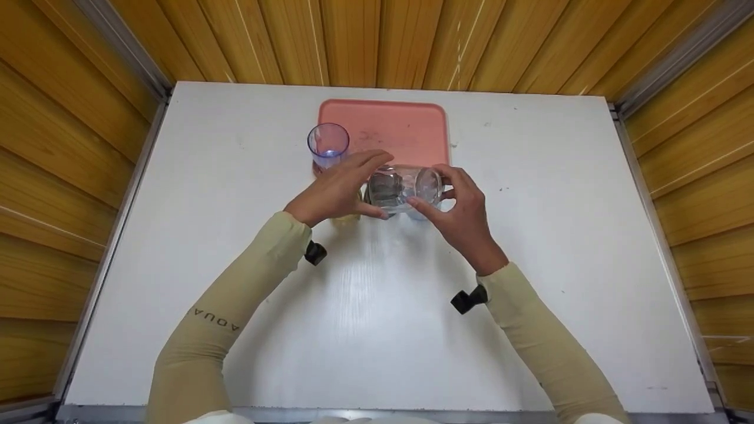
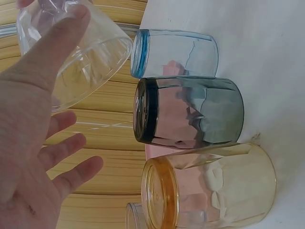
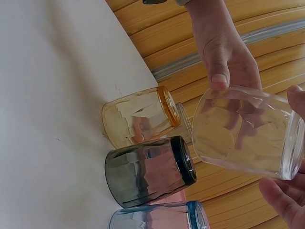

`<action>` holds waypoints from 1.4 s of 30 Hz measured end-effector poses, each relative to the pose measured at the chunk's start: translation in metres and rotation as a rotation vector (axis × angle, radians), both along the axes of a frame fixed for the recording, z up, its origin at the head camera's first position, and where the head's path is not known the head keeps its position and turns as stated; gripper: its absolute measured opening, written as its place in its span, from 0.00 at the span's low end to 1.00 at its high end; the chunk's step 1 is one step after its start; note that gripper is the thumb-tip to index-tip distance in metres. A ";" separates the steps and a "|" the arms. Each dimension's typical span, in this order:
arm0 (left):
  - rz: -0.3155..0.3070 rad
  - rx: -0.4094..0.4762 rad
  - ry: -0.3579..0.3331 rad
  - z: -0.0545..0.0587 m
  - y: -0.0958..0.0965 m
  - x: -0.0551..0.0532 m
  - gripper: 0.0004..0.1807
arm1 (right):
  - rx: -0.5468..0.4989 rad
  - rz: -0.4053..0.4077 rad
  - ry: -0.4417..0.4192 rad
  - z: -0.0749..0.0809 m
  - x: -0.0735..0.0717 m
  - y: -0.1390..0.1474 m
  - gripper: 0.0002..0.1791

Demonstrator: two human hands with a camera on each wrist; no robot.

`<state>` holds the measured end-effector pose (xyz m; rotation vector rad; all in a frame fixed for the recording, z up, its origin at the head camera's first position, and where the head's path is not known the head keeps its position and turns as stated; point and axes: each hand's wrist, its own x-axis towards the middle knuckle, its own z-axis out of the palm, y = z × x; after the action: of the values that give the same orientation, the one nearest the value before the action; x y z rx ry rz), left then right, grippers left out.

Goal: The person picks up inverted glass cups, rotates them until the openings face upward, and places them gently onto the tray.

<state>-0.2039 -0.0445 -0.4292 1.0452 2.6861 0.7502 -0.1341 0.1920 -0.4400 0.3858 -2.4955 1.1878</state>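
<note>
My right hand [image 1: 465, 215] grips a clear drinking glass [image 3: 243, 136] near its thick base, thumb on the near side and fingers behind. The glass is tipped on its side above the table, its wide mouth toward my left hand [image 1: 336, 188]. In the right wrist view the left thumb [image 3: 219, 81] is right at the rim, and the other fingers show through the glass. Those fingers are spread and loosely bent. Below stand three upside-down tinted glasses in a row: amber [image 2: 214, 191], smoky grey [image 2: 200, 112] and pale blue [image 2: 183, 53].
A pink tray [image 1: 406, 126] lies at the back of the white table [image 1: 377, 330]. A blue-violet glass [image 1: 328, 141] stands at the tray's left edge. Wood-patterned panels [image 1: 353, 41] enclose the back and both sides.
</note>
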 end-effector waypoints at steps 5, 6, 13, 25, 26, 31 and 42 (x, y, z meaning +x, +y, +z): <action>-0.004 0.005 0.011 -0.001 -0.001 0.001 0.57 | -0.011 0.006 0.004 -0.001 0.001 0.000 0.35; -0.001 0.003 0.003 -0.001 -0.001 0.001 0.57 | -0.012 0.007 0.007 -0.002 0.001 0.000 0.35; 0.023 -0.006 -0.064 0.000 0.000 0.003 0.54 | -0.034 0.018 -0.015 -0.003 0.001 0.000 0.35; 0.008 -0.007 -0.027 0.000 -0.001 0.000 0.53 | -0.015 0.032 -0.112 -0.002 0.001 0.002 0.38; 0.008 -0.009 -0.021 0.000 -0.001 0.000 0.53 | -0.013 0.034 -0.120 -0.002 0.001 0.002 0.39; -0.011 0.011 0.033 0.000 -0.001 0.000 0.51 | -0.009 0.060 -0.147 -0.002 0.001 0.004 0.43; -0.009 -0.009 0.040 0.003 -0.002 0.002 0.51 | 0.093 0.080 -0.197 0.004 0.001 0.002 0.49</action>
<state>-0.2024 -0.0468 -0.4258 1.0809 2.7136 0.7225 -0.1333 0.1944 -0.4365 0.4149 -2.7350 1.1955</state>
